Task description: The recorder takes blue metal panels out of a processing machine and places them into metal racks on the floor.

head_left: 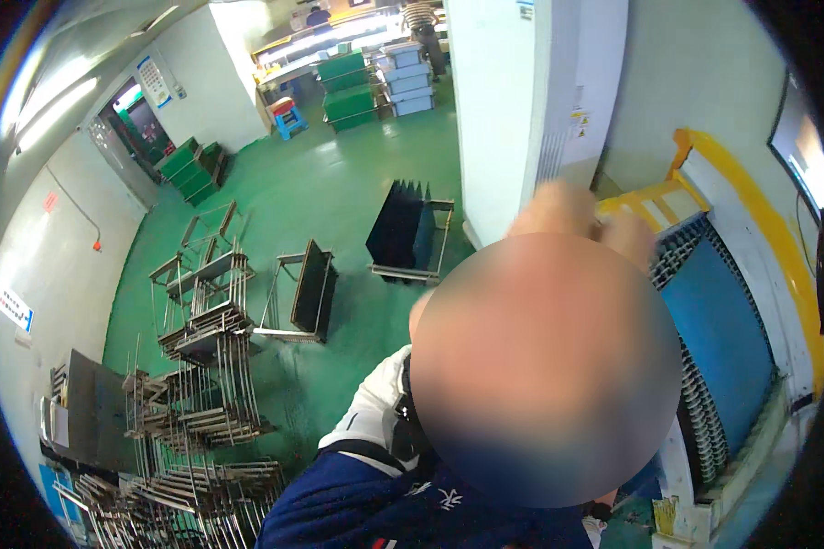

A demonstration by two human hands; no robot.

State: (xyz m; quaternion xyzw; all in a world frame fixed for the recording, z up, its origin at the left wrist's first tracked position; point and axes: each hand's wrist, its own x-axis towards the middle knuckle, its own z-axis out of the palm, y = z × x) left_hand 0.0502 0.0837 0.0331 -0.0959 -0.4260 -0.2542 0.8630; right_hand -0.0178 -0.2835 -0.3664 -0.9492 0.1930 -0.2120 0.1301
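A large round blur covers the middle and right of the head view and hides most of what is close to me. Above its edge, smeared fingertips of a raised hand (558, 209), seemingly my left hand, show very near the camera. The navy and white sleeve (348, 485) comes in from the lower edge and runs into the blur. Whether those fingers hold anything is hidden. Below the blur, a sliver of skin beside a pale cuff (595, 529) may belong to my right hand; its fingers do not show.
Metal rack frames (201, 339) crowd the left floor. A black slotted rack (403, 233) stands mid-floor, beside a white pillar (494, 110). On the right is a yellow-edged machine (751, 201) with a blue panel (719, 320). Green crates (348, 87), blue-grey bins (407, 78) and people are far back.
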